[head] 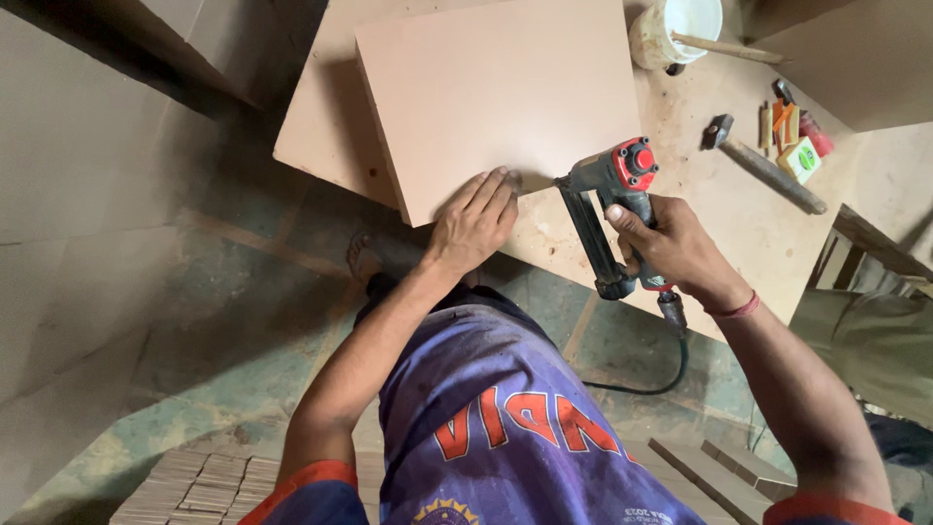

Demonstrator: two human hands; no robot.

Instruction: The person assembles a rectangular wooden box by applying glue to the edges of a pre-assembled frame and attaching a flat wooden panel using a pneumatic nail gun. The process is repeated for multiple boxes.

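head view, looking straight down at a person standing at a plywood worktable (700,194) in the upper middle of the frame. the left hand (476,222) lies flat, fingers together and stretched out, pressing the near corner of a pale pink board (496,92) that sits on the table. the right hand (671,248), at centre right, is wrapped tight around the grip of a grey pneumatic nail gun (612,209) with a red cap; its nose meets the board's edge just beside the left fingertips. that closeness is the main risk: a slipped or deflected nail could strike those fingers. the board corner overhangs the table edge, so it could shift under pressure. a hammer (763,160) lies at upper right, near a white bucket (675,29).
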